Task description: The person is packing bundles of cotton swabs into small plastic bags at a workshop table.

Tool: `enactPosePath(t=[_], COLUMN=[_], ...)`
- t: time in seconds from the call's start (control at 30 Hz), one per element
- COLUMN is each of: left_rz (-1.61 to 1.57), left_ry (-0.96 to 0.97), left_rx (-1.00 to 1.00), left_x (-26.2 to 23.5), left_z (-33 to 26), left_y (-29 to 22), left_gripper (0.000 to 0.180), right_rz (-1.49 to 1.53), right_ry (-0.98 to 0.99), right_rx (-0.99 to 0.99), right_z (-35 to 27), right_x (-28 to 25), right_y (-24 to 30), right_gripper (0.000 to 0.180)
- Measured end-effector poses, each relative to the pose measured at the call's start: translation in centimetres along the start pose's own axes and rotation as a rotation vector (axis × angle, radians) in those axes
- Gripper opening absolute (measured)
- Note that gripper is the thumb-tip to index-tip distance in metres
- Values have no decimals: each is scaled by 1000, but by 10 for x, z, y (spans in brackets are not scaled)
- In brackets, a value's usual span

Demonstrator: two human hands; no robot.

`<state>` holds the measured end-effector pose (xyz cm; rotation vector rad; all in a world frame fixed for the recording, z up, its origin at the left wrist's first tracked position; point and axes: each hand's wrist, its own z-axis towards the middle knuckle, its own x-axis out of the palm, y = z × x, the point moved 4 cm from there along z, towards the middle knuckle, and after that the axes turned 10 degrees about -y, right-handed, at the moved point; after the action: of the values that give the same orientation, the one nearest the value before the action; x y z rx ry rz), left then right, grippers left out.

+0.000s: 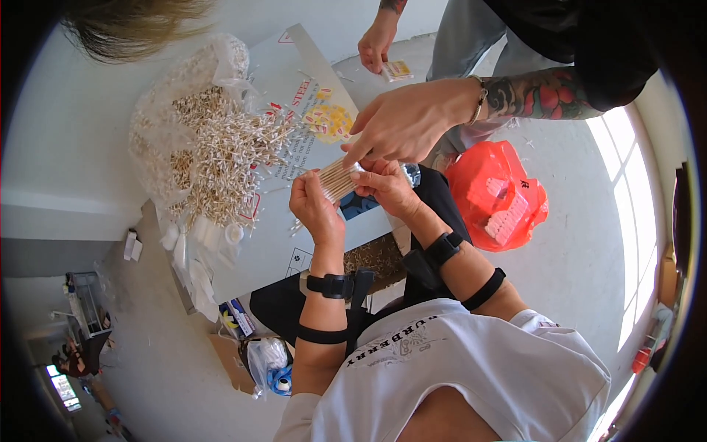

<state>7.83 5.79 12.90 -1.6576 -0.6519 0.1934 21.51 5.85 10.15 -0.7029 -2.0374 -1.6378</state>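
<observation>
So rn left hand [320, 210] and right hand [390, 190] are both clamped on a flat bundle of cotton swabs [337, 180], one at each end, held up over the counter [276, 254]. Co-worker's hand [405, 121] hangs over it from the far right, can't tell if touching. Big loose swab heap [228, 151] w/ clear bag [158, 121] on the left, red bag [534, 199] on the floor, right.

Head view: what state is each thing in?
Left hand: gripping the swab bundle
Right hand: gripping it too
Swab bundle: lined up flat, side by side
Clear bag: open, loose swabs spilling out
Red bag: crumpled, packs inside
Co-worker's nearer hand: extended to the bundle
</observation>
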Motion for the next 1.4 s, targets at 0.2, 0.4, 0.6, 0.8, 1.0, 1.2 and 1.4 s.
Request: enactPosePath(t=[0.2,0.4,0.6,0.8,1.0,1.2,1.4], left_rz=[-139,-177,-73,-25,-127,-43,135], left_ry=[35,38,10,61,56,-6,101], left_rx=[78,74,85,140,56,131,148], left_x=[-5,-1,-1,-6,1,-1,-13], left_z=[4,-2,-4,0,-4,-7,20], left_y=[7,0,9,12,18,20,-2], left_gripper=[23,18,14,15,15,15,28], right_rz=[-100,-140,-141,-161,383,-108,-437], right_ry=[-9,-46,-113,-255,-104,-193,-81], right_rx=[-16,-54,-162,-124,238,35,109], right_z=[0,2,7,11,5,-2,-5], right_x=[3,2,-5,-13,7,23,22], right_y=[3,-1,-10,-16,-19,-13,0], right_gripper=[41,36,38,30,34,33,23])
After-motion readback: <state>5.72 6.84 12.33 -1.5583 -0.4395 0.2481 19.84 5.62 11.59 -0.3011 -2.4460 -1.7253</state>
